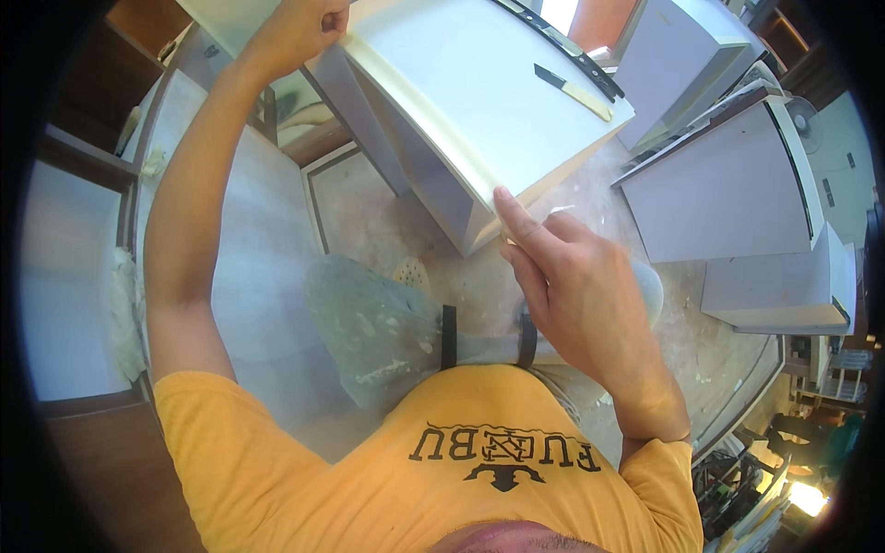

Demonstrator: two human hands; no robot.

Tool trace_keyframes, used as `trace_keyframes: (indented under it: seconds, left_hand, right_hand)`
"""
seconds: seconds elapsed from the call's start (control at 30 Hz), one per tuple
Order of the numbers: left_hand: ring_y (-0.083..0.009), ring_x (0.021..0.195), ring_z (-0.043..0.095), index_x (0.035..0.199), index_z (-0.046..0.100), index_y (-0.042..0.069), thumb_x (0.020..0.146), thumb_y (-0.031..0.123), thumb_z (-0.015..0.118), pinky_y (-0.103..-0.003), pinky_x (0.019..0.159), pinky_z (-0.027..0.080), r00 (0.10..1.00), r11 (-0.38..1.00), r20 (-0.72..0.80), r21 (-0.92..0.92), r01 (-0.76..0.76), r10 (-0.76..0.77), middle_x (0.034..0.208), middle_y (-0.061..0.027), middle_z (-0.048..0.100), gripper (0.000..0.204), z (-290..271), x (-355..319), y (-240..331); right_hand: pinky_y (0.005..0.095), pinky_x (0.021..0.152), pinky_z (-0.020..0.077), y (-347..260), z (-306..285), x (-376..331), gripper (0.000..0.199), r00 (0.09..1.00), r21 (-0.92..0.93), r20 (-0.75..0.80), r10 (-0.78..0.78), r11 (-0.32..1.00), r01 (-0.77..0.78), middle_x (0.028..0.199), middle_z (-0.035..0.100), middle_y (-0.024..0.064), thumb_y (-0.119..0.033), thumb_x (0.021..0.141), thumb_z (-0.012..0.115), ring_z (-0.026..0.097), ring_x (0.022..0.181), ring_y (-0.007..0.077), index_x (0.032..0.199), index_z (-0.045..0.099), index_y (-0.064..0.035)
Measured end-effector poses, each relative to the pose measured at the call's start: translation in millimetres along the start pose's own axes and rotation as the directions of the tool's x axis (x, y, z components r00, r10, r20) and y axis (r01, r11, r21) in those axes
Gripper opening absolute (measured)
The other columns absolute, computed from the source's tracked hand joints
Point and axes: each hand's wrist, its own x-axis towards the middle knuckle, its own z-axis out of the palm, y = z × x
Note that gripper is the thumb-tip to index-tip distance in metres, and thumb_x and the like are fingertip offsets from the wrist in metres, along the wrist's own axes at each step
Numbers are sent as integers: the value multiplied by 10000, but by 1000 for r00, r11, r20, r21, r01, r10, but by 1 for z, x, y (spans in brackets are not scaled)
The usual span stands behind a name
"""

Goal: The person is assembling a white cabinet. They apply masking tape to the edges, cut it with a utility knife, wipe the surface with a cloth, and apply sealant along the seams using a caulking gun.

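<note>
Got pale strip lying along near-left edge of white cabinet box, mid-scene toward far side, reaching from far-left end to near corner. Looks roughly lined up with that edge; can't tell if stuck down or loose. Have left hand at far-left end, fingers curled in, partly cut off by picture rim; can't tell if pinching strip or just resting there. Have right hand at near corner, index finger straight out and touching strip's end, thumb lower down, others bent under; can't tell if gripping anything.

Would call it partway: one edge lined with strip, no sign of finished fixing, both ends under attention. On right side of box, see tan surface and no matching pale strip, so possibly left undone or not meant for one. See knife, dark blade and pale handle, lying on box top toward right, well apart from both hands, so not in use now. Also see dark rail along far-right edge.

Further right, find another white box with dark edging; can't judge how finished. Below, dusty floor, with scattered pale bits
</note>
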Motion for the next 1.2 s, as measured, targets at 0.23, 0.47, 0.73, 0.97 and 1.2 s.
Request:
trace_keyframes:
  seconds: [0.23, 0.47, 0.73, 0.97, 1.2]
  left_hand:
    - [-227, 768, 646, 934, 666, -30, 908, 70, 712, -364, 790, 541, 996, 996, -58, -53, -67, 64, 806, -135, 681, 114, 1, 2, 4]
    - [-242, 775, 641, 932, 658, -30, 908, 81, 716, -373, 800, 541, 995, 997, -69, -36, -69, 67, 812, -141, 680, 127, -2, 2, 9]
    - [-251, 776, 651, 923, 657, -25, 909, 87, 721, -384, 797, 543, 998, 999, -50, -12, -40, 40, 808, -148, 682, 130, -3, 2, 11]
    - [-254, 771, 650, 928, 659, -29, 909, 86, 731, -383, 796, 546, 995, 998, -76, -26, -64, 61, 810, -146, 689, 137, -1, 2, 9]
    - [-255, 779, 663, 938, 672, -28, 906, 81, 733, -378, 795, 548, 995, 998, -75, -8, -70, 69, 820, -150, 698, 129, 0, 2, 6]
  right_hand:
    - [475, 668, 488, 3, 0, 5, 488, 1000, -3, -11, 0, 1000, 0, 815, 559, 142, -124, 1026, 708, 600, 686, 352, 1511, 658, -154]
    - [472, 668, 490, 4, -1, 6, 488, 1000, 5, 0, 4, 1000, -4, 826, 573, 142, -120, 1023, 710, 600, 681, 352, 1507, 664, -159]
    - [466, 660, 489, 0, -15, 8, 471, 998, 1, -55, -20, 1000, 20, 804, 603, 136, -108, 1021, 712, 596, 672, 347, 1488, 683, -163]
    - [462, 657, 488, -1, -18, 10, 466, 999, -28, -43, -3, 1000, 2, 807, 607, 138, -102, 1023, 710, 593, 671, 347, 1484, 688, -163]
    - [453, 642, 487, -8, -30, 10, 451, 995, -42, -100, -27, 999, 23, 804, 598, 135, -99, 1022, 711, 586, 659, 335, 1468, 703, -163]
